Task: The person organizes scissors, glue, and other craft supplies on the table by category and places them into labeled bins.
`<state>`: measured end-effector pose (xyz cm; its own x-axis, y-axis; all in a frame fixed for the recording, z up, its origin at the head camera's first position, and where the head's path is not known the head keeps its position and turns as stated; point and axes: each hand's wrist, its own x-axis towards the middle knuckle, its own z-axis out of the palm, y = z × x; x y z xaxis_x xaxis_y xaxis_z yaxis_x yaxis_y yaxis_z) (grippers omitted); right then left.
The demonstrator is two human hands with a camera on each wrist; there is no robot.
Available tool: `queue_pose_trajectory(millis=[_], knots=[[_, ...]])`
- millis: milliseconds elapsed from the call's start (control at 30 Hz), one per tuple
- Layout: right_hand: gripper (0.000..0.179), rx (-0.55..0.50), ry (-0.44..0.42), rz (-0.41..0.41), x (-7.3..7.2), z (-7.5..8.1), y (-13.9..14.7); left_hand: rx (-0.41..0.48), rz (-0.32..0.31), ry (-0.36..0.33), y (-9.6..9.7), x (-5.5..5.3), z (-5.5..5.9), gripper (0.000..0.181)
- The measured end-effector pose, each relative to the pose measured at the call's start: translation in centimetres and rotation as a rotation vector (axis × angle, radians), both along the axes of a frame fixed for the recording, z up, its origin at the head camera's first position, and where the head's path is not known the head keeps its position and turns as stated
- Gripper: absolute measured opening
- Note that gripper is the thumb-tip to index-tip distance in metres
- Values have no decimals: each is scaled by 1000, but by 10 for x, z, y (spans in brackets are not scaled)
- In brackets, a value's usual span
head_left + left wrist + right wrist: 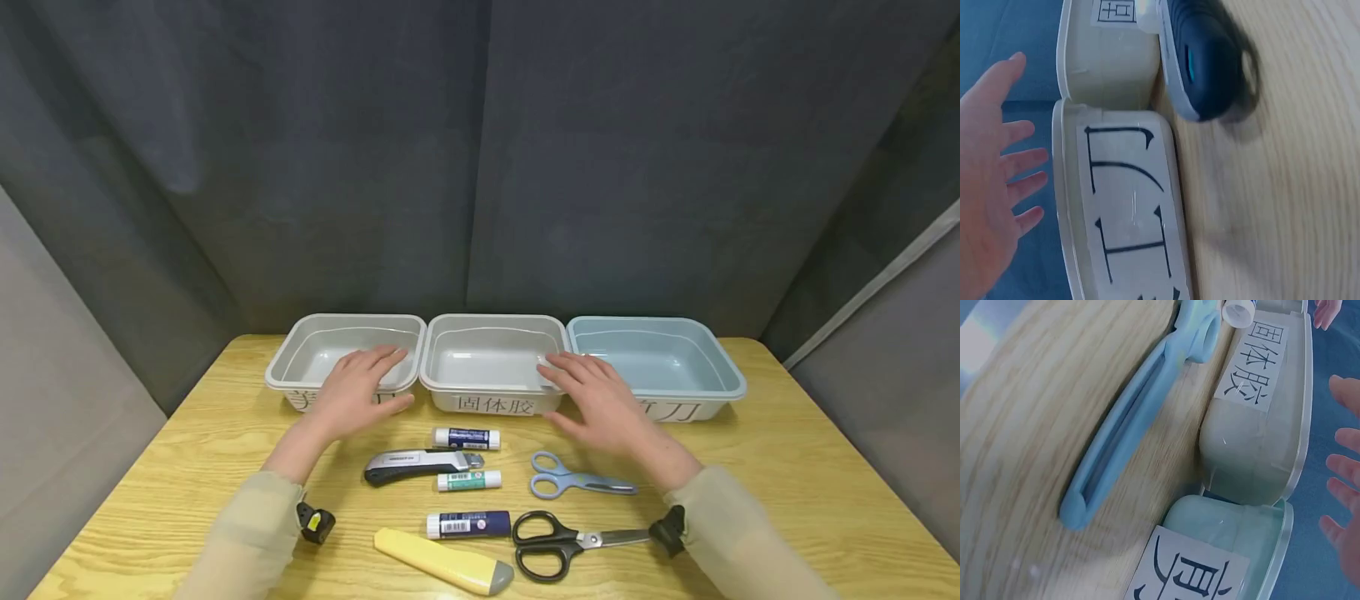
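My left hand [356, 393], fingers spread and holding nothing, hovers over the front rim of the left grey bin [288, 367]. Likewise empty, my right hand [603, 406] is above the facing corners of the middle grey bin [495, 398] and the blue bin [731, 392]. In front of the bins lie a grey-and-black utility knife [416, 463], a small white-and-navy glue stick [467, 439], a green-labelled glue stick [469, 481] and a larger navy glue stick [487, 524]. Blue scissors [573, 481], black-handled scissors [566, 547] and a yellow utility knife [438, 560] lie there too.
The three bins stand side by side at the back of the wooden table [817, 475], each with a label on its front. Behind them hangs a dark curtain [480, 167]. Grey panels flank the table on both sides.
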<state>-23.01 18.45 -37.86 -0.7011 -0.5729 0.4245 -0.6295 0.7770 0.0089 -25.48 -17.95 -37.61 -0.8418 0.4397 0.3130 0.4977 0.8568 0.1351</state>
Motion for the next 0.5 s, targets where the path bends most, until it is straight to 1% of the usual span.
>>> queue_pose_trajectory(millis=[100, 300, 500], knots=[[58, -11, 8, 13, 0, 0, -3, 14, 7, 32, -6, 0, 0, 67], [47, -44, 22, 62, 2, -1, -12, 50, 46, 53, -19, 1, -4, 62], [39, -80, 53, 117, 4, -1, -26, 85, 68, 116, -33, 3, -5, 55]])
